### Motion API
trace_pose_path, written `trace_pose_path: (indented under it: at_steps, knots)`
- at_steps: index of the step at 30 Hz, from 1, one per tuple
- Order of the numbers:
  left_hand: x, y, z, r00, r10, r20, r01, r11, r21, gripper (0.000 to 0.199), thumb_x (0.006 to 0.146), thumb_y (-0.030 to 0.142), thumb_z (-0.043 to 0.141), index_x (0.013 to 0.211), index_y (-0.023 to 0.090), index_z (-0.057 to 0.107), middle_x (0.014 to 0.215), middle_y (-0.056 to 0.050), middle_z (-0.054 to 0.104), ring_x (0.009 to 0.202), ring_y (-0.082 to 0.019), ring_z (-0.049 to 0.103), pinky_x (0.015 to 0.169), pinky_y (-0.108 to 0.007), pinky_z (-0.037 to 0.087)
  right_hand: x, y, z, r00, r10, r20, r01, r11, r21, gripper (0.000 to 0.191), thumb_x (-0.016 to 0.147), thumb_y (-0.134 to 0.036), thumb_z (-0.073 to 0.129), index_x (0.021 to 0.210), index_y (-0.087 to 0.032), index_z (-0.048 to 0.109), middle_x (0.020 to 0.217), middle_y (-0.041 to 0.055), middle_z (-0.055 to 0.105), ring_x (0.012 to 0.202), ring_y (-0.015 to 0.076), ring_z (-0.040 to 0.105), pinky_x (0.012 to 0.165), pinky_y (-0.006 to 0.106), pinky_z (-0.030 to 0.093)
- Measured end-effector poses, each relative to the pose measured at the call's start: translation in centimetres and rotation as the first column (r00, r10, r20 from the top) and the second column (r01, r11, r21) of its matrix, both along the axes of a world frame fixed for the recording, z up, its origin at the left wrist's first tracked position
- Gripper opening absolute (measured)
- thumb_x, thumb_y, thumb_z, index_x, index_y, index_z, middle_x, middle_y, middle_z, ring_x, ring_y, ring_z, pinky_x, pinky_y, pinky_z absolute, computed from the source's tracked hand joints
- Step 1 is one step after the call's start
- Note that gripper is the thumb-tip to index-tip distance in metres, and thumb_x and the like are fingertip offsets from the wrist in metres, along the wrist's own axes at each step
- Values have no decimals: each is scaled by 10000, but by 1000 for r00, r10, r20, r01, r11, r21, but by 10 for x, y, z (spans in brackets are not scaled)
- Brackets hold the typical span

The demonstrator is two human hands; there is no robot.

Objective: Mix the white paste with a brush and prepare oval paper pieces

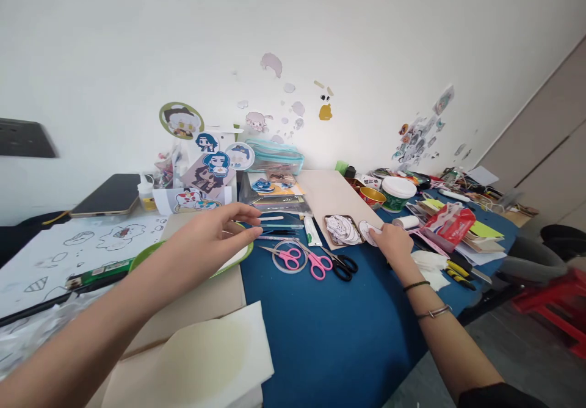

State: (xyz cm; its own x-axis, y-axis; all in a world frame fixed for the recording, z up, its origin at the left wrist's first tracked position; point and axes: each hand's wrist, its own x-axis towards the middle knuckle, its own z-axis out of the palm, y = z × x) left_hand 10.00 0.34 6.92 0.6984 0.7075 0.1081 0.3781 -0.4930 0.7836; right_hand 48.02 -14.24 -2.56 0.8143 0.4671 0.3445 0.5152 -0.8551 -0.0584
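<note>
My left hand is above a green-rimmed plate, its thumb and fingers apart and nothing between them. Part of the plate is hidden under the hand and forearm. At the right, my right hand pinches the edge of a white paper cutout with a line drawing on it. This cutout is beside a small tray filled with several similar paper cutouts. Two pink-handled scissors and black-handled scissors lie on the blue table in front of the tray.
A folded, stained white cloth or paper lies at the front left. Beside the plate is a green box cutter. A white-lidded tub, a gold bowl and yellow-black pliers stand or lie at the right. A tablet leans at the left.
</note>
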Motion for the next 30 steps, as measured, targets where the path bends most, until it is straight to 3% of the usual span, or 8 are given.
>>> trace_pose_path:
  at_steps: [4,7,11,13,18,22,25,30]
  knots:
    - [-2,-2,3,1000,10,-16,-10,1000,8,439,719,602,558,1033,296,584,1007,-34,695,972,-285,633,838,-394,497,-5,-3,1,996,48,80,-48,999,-4,469,799,-454,502,905,-30,671,906,287,631,928,397,608,750,497,451]
    - [-2,-3,6,1000,9,2,-9,1000,12,443,714,609,557,1014,286,594,1016,-34,698,967,-283,637,831,-384,501,-9,-8,-1,963,236,128,-235,972,-23,379,844,-319,448,1032,-47,633,1078,273,606,1107,389,515,901,531,371]
    - [-1,-5,7,999,24,26,-23,1000,-6,463,698,619,563,1014,283,599,1019,-35,699,972,-291,637,844,-403,499,-7,-11,-11,838,543,49,-539,839,-79,355,843,-146,401,1122,-173,618,1207,100,614,1148,231,529,1006,378,355]
    - [-1,-7,7,999,34,36,-34,999,-4,459,697,617,563,1013,286,603,1002,-32,704,969,-292,638,848,-409,497,-2,-10,-18,792,611,11,-609,790,-73,432,831,-100,370,1210,-163,568,1290,86,560,1198,200,500,1035,348,348]
    - [-1,-7,8,1000,-11,26,11,1000,10,433,718,591,562,1019,282,605,1022,-30,703,963,-275,643,824,-376,514,10,-10,-26,748,662,-50,-664,748,-21,525,811,-104,350,1320,-157,470,1394,75,452,1290,177,406,1083,356,311]
    - [-3,-5,8,1000,-3,16,3,1000,6,454,722,597,552,1049,284,591,1076,-41,681,998,-282,629,844,-395,508,6,-23,-26,734,676,-66,-677,736,1,470,868,-227,385,1326,-155,464,1409,96,425,1305,207,383,1083,388,308]
    - [-3,-6,8,1000,19,11,-19,1000,14,458,720,616,537,1047,299,590,1063,-30,681,993,-281,629,844,-400,505,-3,-39,-26,742,668,-58,-669,744,3,460,894,-331,402,1300,-136,494,1383,127,453,1281,244,416,1061,419,333]
    - [-3,-10,8,996,52,70,-55,998,41,446,716,624,526,1002,293,612,1010,-31,693,943,-285,643,812,-399,510,-17,-63,-23,758,652,-20,-652,758,18,392,881,-340,436,1174,-135,597,1230,143,597,1149,282,538,989,447,396]
